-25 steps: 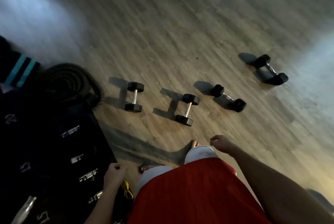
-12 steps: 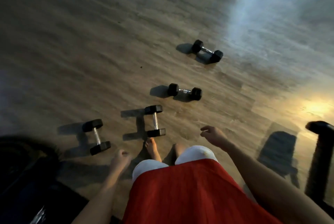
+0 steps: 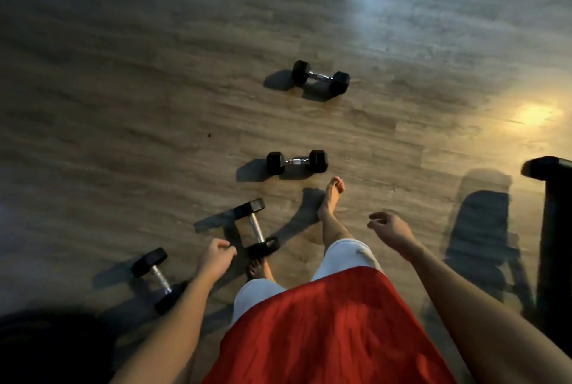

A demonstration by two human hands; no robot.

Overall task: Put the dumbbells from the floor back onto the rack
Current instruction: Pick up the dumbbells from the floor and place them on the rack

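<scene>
Four black hex dumbbells (image 3: 256, 229) lie on the wood-plank floor (image 3: 123, 105), two near the bare feet, two beyond them. The left hand (image 3: 215, 256) hangs loosely curled and empty beside the nearest pair; the right hand (image 3: 390, 230) is relaxed, holding nothing. A dark stand (image 3: 554, 229) rises right of them.

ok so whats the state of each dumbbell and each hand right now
farthest black hex dumbbell: lying on wooden floor, untouched
second black hex dumbbell: on floor, beside the forward bare foot
third black dumbbell: on floor, ungripped
nearest black dumbbell: on floor, ungripped
left hand: empty, loosely curled
right hand: empty, loosely curled
</scene>
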